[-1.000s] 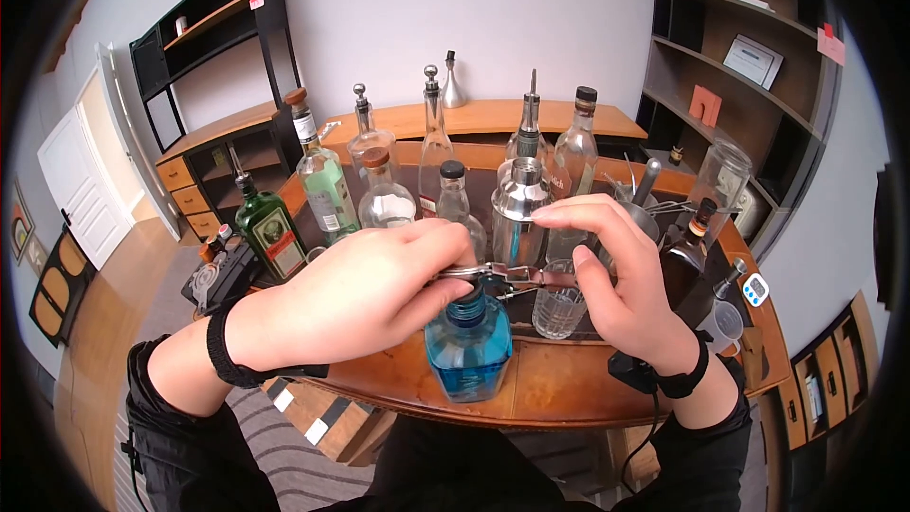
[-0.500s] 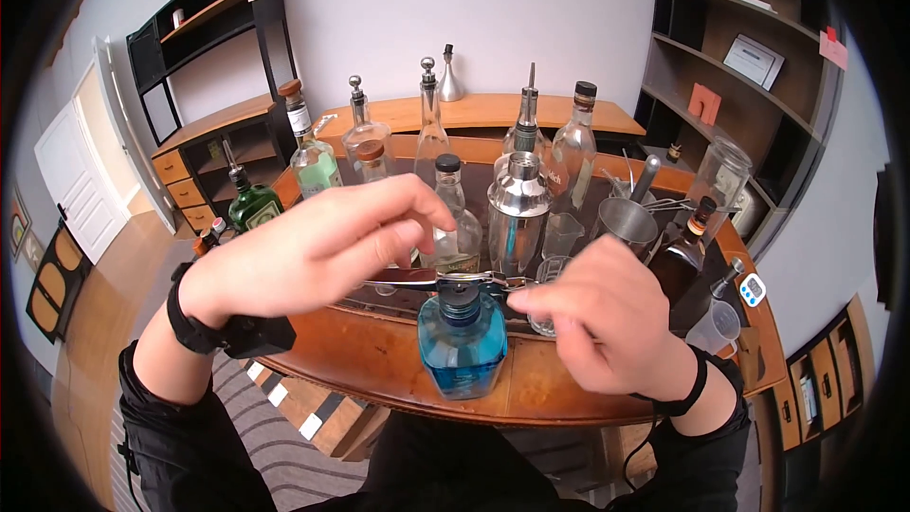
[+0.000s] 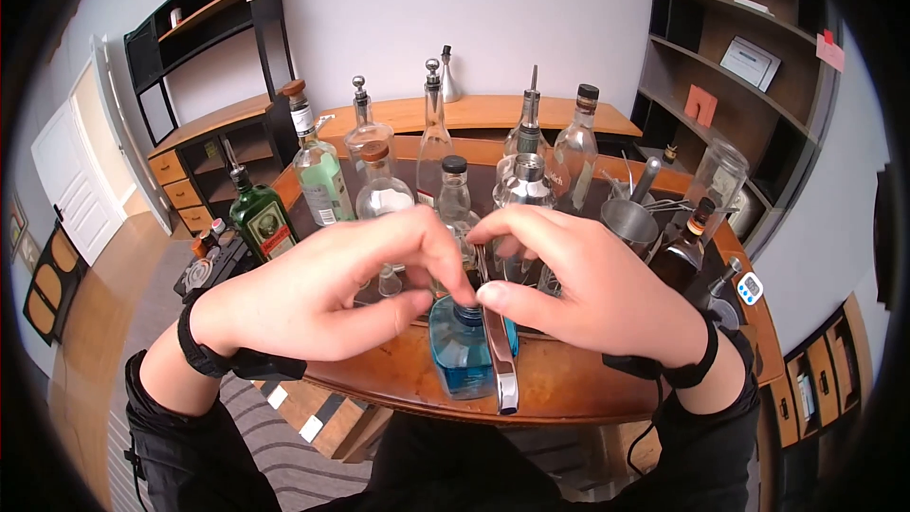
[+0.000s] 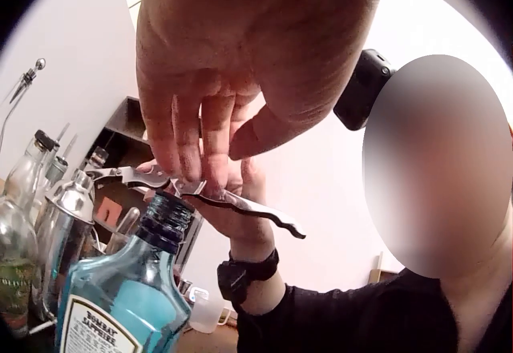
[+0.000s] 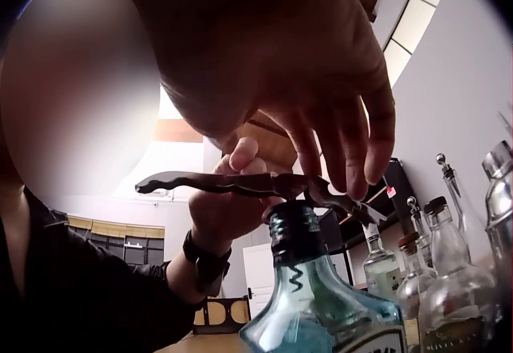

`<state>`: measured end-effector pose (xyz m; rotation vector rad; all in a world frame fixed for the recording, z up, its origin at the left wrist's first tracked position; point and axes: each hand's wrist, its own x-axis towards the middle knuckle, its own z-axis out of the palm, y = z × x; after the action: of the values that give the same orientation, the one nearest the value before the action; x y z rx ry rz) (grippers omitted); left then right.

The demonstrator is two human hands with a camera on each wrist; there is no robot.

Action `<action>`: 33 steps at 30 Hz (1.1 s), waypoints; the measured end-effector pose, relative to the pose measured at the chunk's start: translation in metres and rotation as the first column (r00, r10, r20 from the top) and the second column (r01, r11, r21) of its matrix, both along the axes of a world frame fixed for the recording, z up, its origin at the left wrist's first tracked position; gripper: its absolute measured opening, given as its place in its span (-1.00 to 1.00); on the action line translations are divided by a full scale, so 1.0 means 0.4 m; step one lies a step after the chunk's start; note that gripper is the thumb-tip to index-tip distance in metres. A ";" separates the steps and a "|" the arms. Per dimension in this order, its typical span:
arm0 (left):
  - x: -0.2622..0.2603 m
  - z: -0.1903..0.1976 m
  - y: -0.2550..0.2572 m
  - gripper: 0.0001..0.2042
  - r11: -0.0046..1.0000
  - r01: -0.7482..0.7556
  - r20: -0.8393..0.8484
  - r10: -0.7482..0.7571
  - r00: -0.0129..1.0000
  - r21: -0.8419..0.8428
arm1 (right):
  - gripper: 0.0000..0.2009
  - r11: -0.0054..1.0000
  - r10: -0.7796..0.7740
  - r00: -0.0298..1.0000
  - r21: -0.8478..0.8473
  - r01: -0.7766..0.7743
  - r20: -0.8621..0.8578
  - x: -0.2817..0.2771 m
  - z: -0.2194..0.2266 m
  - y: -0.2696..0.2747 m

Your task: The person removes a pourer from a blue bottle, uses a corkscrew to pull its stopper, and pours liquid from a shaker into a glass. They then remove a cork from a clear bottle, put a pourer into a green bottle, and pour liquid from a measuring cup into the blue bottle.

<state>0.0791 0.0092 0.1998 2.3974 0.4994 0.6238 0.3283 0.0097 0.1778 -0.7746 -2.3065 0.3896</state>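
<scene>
A folding corkscrew (image 3: 502, 360) lies across the mouth of a blue glass bottle (image 3: 460, 365) standing near the table's front edge. Its spiral (image 5: 296, 277) shows inside the neck in the right wrist view. My right hand (image 3: 597, 289) holds the corkscrew from the right, thumb at the near side and fingers around its far end. From the left, my left hand (image 3: 332, 284) reaches over, its forefinger down at the corkscrew's middle and its thumb apart. In the left wrist view those fingers (image 4: 188, 141) hang fairly straight against the metal.
Behind the hands stand a steel shaker (image 3: 526, 190), a small black-capped bottle (image 3: 455, 190) and several other bottles. A green bottle (image 3: 258, 213) is at the left. At the right are a steel cup (image 3: 627, 223), a dark bottle (image 3: 678, 256) and a timer (image 3: 750, 288).
The corkscrew has turned on the bottle: its long handle pointed left half a second ago and now points toward me. Both hands have come together over the neck.
</scene>
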 end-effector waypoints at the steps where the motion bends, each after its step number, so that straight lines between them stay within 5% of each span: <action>1: -0.006 0.000 0.010 -0.72 0.998 -0.019 -0.020 0.020 1.000 0.053 | -0.60 0.998 0.031 0.999 -0.047 -0.029 0.040 -0.006 0.009 0.005; 2: -0.005 0.002 0.013 -0.72 0.998 -0.017 -0.023 0.018 1.000 0.053 | -0.58 0.994 0.064 0.995 -0.096 -0.057 0.078 -0.011 0.015 0.010; 4: -0.001 0.005 0.015 -0.63 0.900 -0.128 -0.005 0.144 0.990 0.417 | -0.57 0.993 0.094 0.990 -0.076 -0.086 0.108 -0.016 0.014 0.027; 6: -0.004 -0.019 0.032 -0.56 0.890 -0.145 0.018 0.152 0.988 0.433 | -0.58 0.961 0.175 0.978 -0.235 -0.143 0.117 -0.017 0.029 0.031; 9: -0.004 -0.033 0.042 -0.54 0.880 -0.192 0.004 0.211 0.977 0.434 | -0.61 0.970 0.197 0.969 -0.171 -0.171 0.146 -0.017 0.036 0.025; 12: -0.012 -0.022 0.051 -0.56 0.903 -0.190 -0.099 0.245 0.965 0.385 | -0.64 0.973 0.222 0.958 -0.110 -0.205 0.181 -0.009 0.031 0.033; 14: -0.015 0.005 0.047 -0.57 0.967 -0.253 -0.370 0.226 0.901 -0.027 | -0.66 0.973 0.232 0.953 -0.067 -0.223 0.197 0.001 0.024 0.034; 18: -0.011 -0.013 0.016 -0.66 0.969 -0.175 -0.184 0.143 0.973 -0.172 | -0.77 0.984 0.160 0.963 0.046 -0.173 0.216 0.008 0.013 0.029; 23: 0.010 0.008 -0.007 -0.68 0.915 -0.237 -0.249 0.159 0.955 -0.325 | -0.86 0.956 0.141 0.956 0.216 -0.199 0.256 0.003 0.008 0.038; 24: 0.009 -0.003 0.002 -0.68 0.916 -0.238 -0.251 0.159 0.955 -0.324 | -0.88 0.937 0.129 0.956 0.284 -0.205 0.263 0.000 0.002 0.045; 26: 0.006 -0.043 0.035 -0.66 0.992 -0.048 -0.157 0.066 0.985 0.116 | -0.89 0.912 0.116 0.956 0.353 -0.210 0.269 -0.006 -0.002 0.050; 29: 0.016 -0.067 0.035 -0.59 0.995 -0.050 -0.107 0.059 0.993 0.088 | -0.89 0.851 0.057 0.971 0.498 -0.170 0.233 -0.011 0.004 0.042; 33: 0.041 -0.110 0.032 -0.52 0.987 -0.132 0.025 0.134 0.991 -0.092 | -0.78 0.967 -0.055 0.971 0.254 -0.006 0.234 -0.021 0.035 -0.014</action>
<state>0.0954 0.0222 0.1559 2.2799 0.6643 0.6809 0.3198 0.0039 0.1919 -0.7541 -2.5034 -0.0145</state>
